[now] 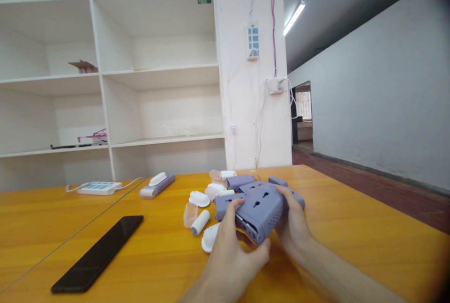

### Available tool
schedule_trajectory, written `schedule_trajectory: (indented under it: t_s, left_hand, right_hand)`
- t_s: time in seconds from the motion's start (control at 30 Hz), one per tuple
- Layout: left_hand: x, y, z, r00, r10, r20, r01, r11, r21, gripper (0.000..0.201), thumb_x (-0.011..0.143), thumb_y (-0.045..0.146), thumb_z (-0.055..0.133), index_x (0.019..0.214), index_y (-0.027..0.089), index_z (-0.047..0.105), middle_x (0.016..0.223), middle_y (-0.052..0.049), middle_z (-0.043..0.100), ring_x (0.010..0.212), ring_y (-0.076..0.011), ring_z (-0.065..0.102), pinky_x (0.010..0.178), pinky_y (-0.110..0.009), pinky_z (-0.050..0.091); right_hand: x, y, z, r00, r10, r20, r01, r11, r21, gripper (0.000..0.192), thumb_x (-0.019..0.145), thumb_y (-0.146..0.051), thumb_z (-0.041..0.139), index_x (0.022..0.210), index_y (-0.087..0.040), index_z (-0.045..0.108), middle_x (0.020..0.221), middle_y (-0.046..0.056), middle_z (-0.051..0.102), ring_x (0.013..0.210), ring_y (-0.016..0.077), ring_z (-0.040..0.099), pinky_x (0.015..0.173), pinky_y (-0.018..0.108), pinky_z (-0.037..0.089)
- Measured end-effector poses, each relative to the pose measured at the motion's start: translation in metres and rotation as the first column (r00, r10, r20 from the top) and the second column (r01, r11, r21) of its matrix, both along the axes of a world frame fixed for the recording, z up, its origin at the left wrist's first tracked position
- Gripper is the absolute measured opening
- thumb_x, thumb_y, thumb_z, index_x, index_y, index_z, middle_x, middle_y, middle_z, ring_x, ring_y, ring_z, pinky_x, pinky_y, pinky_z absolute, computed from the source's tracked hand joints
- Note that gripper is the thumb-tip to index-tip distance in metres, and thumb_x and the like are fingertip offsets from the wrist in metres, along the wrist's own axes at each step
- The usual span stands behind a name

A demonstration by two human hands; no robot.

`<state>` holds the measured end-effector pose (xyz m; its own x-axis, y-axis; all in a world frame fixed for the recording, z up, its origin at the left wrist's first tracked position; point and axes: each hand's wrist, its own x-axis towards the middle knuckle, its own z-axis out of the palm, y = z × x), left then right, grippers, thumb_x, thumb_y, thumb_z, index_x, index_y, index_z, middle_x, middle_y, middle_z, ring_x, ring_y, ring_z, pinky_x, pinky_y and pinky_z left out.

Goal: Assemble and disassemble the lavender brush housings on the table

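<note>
Above the orange table (pixel 351 228), left hand (pixel 230 247) and right hand (pixel 293 221) clamp the purple adapter (pixel 262 209) between them.

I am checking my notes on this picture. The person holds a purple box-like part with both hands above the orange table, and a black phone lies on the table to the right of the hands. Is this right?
Not quite. In the head view the black phone lies to the left of the hands, not the right. The rest stands: the left hand and right hand both hold the purple box-like part above the orange table.

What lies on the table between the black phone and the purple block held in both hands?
In the head view, between the black phone and the purple block: a small white cylinder, a clear cap and a white ridged piece.
</note>
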<state>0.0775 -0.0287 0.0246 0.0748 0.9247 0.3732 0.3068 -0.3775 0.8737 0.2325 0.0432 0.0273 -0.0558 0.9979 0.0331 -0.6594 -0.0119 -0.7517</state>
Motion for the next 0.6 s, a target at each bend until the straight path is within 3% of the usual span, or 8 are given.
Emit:
schedule_trajectory:
  t_s: [0.13, 0.23, 0.3, 0.37, 0.47, 0.6]
  left_hand:
    - [-0.024, 0.004, 0.009, 0.982, -0.160, 0.098, 0.165, 0.985, -0.047, 0.075, 0.075, 0.013, 0.073, 0.140, 0.025, 0.037, 0.131, -0.013, 0.062, 0.097, -0.0232, 0.070, 0.083, -0.033, 0.058]
    - [-0.039, 0.005, 0.006, 0.966, -0.258, 0.030, 0.260, 0.961, -0.092, 0.084, 0.068, 0.012, 0.080, 0.142, 0.028, 0.042, 0.137, -0.013, 0.059, 0.108, -0.0271, 0.068, 0.088, -0.036, 0.058]
    - [-0.043, 0.004, 0.001, 0.957, -0.285, -0.056, 0.279, 0.955, -0.104, 0.092, 0.064, 0.013, 0.085, 0.144, 0.030, 0.043, 0.138, -0.012, 0.058, 0.113, -0.0300, 0.066, 0.095, -0.041, 0.056]
    - [-0.043, 0.003, -0.003, 0.947, -0.294, -0.130, 0.283, 0.954, -0.096, 0.094, 0.063, 0.014, 0.086, 0.145, 0.031, 0.044, 0.138, -0.010, 0.059, 0.117, -0.0310, 0.064, 0.101, -0.044, 0.053]
    - [-0.043, 0.004, -0.005, 0.931, -0.257, -0.260, 0.255, 0.966, -0.039, 0.092, 0.066, 0.019, 0.085, 0.147, 0.031, 0.042, 0.142, -0.009, 0.057, 0.125, -0.0314, 0.059, 0.110, -0.047, 0.046]
    - [-0.043, 0.009, -0.005, 0.871, -0.153, -0.466, 0.211, 0.975, 0.073, 0.095, 0.066, 0.034, 0.089, 0.149, 0.027, 0.042, 0.152, -0.011, 0.049, 0.138, -0.0351, 0.047, 0.119, -0.049, 0.035]
  right_hand:
    - [0.025, -0.011, 0.002, 0.993, 0.035, 0.109, -0.032, 0.999, -0.034, 0.060, 0.075, -0.028, 0.084, 0.130, -0.023, 0.060, 0.107, 0.008, 0.080, 0.084, 0.0278, 0.076, 0.071, 0.040, 0.065]
    - [0.056, -0.021, -0.005, 0.923, 0.242, 0.300, -0.191, 0.963, -0.187, 0.064, 0.081, -0.037, 0.083, 0.134, -0.017, 0.056, 0.113, 0.016, 0.078, 0.090, 0.0328, 0.077, 0.086, 0.048, 0.063]
    - [0.077, -0.025, -0.010, 0.854, 0.353, 0.381, -0.261, 0.926, -0.273, 0.056, 0.084, -0.042, 0.080, 0.126, -0.009, 0.061, 0.103, 0.021, 0.078, 0.085, 0.0316, 0.077, 0.080, 0.042, 0.064]
    - [0.092, -0.026, -0.013, 0.797, 0.411, 0.442, -0.337, 0.911, -0.239, 0.046, 0.086, -0.040, 0.079, 0.119, -0.010, 0.066, 0.103, 0.019, 0.078, 0.085, 0.0290, 0.076, 0.074, 0.037, 0.065]
    - [0.098, -0.024, -0.014, 0.790, 0.391, 0.471, -0.337, 0.920, -0.198, 0.036, 0.083, -0.034, 0.082, 0.112, -0.014, 0.071, 0.111, 0.014, 0.076, 0.094, 0.0276, 0.075, 0.081, 0.037, 0.065]
    - [0.086, -0.023, -0.017, 0.777, 0.371, 0.509, -0.346, 0.927, -0.147, 0.035, 0.083, -0.037, 0.083, 0.105, -0.012, 0.073, 0.099, 0.014, 0.077, 0.070, 0.0213, 0.075, 0.072, 0.031, 0.065]
